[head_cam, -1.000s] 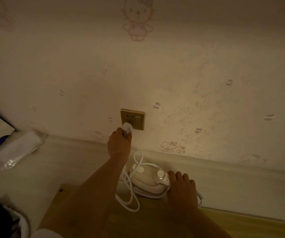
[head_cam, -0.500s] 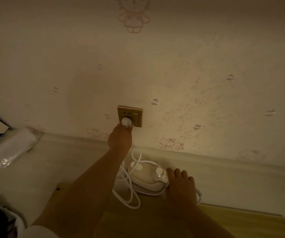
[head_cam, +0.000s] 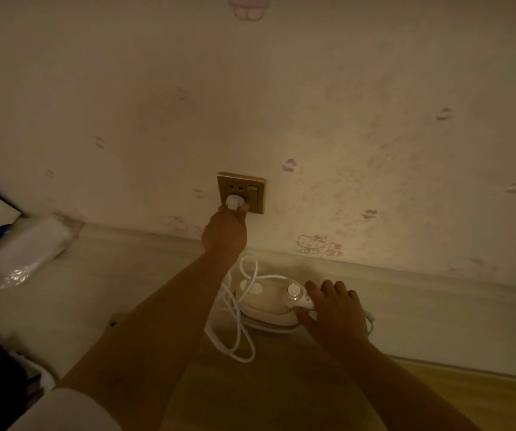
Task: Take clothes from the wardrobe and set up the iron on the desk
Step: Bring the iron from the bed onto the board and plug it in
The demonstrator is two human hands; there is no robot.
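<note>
Against the earlier frames, the left hand [head_cam: 224, 230] has carried the white plug [head_cam: 232, 203] up from below the gold wall socket [head_cam: 241, 192] until it sits against the lower part of the socket plate; the right hand [head_cam: 334, 315] has stayed on the iron [head_cam: 266, 303], which has not shifted on the desk [head_cam: 64, 306].

Nearest the camera, a wooden board [head_cam: 297, 384] lies on the desk, its far left corner showing a small screw. The iron rests across the board's far edge, close to the wall. It lies flat on its soleplate with its long axis running left to right, roughly along the wall; the round dial [head_cam: 293, 290] sits toward the right end of the body, and which end is the tip I cannot tell in this dim light. The right hand lies over the iron's right end, fingers [head_cam: 312, 289] spread and curved loosely around the handle just beside the dial, thumb at the near side, so the iron's body lies to the left of the fingers and partly under them.

The white cord [head_cam: 235, 321] loops in loose coils on the board to the left of the iron, passing under the left forearm and rising toward the wall.

Farther off, the left hand is closed around the plug, pinching it between thumb and fingers, with the plug's face touching the socket. At the desk's far left edge lies a clear-wrapped white package [head_cam: 29, 250] beside the wall.
</note>
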